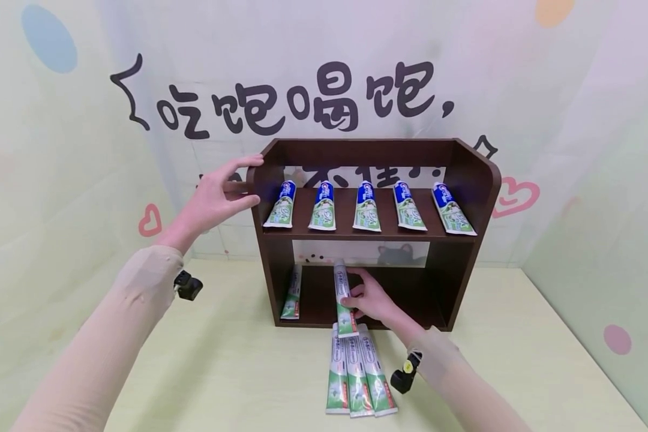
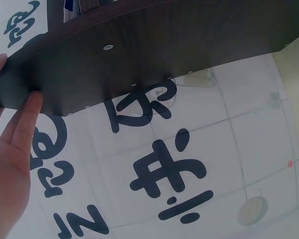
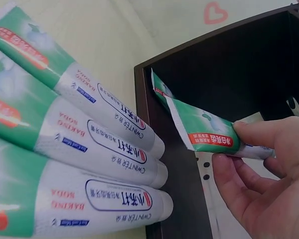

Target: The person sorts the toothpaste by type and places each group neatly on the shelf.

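Observation:
My right hand pinches a green-and-white toothpaste tube over the front of the lower shelf of a dark brown two-tier rack. In the right wrist view, thumb and fingers close around this tube. Another tube of that kind lies on the lower shelf against the left wall. Three more green-and-white tubes lie side by side on the table before the rack. My left hand holds the rack's left side panel near its upper front edge, thumb on its outer face.
Several blue-and-green toothpaste tubes lie in a spaced row on the upper shelf. The rack stands on a pale yellow table, close to a printed backdrop with fabric walls at both sides.

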Motion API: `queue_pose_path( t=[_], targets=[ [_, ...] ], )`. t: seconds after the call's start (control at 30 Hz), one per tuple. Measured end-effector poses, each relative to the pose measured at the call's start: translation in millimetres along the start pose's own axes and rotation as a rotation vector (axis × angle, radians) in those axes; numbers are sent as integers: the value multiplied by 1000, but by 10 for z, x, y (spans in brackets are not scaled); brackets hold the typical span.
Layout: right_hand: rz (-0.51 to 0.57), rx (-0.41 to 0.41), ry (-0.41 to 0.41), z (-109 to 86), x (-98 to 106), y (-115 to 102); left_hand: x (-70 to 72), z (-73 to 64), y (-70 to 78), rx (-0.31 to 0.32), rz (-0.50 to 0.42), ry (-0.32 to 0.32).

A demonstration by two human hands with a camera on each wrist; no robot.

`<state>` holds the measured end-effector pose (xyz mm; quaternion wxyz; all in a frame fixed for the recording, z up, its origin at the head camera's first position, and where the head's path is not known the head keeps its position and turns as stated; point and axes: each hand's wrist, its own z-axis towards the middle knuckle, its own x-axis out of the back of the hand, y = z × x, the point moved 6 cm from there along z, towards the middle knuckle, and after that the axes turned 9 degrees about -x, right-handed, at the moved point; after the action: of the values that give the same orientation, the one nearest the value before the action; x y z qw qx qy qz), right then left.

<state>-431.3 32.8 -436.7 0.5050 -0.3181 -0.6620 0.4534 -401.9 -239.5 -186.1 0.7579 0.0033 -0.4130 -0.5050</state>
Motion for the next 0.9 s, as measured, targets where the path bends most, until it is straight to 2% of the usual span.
queue_pose_path(
  t=[0.17,0.4,0.6,0.9],
  targets=[
    [0,28,-6,117,-97,-76,15,12,3,-14,-3,16],
    [56,60,-37,262,-229,-85,5,1,-15,4,-8,0],
    [93,90,1,400,-269,-76,6,21,5,-2,-3,7],
    [150,82,41,582,-400,32,-9,0,-6,9,-7,-2]
  ],
)
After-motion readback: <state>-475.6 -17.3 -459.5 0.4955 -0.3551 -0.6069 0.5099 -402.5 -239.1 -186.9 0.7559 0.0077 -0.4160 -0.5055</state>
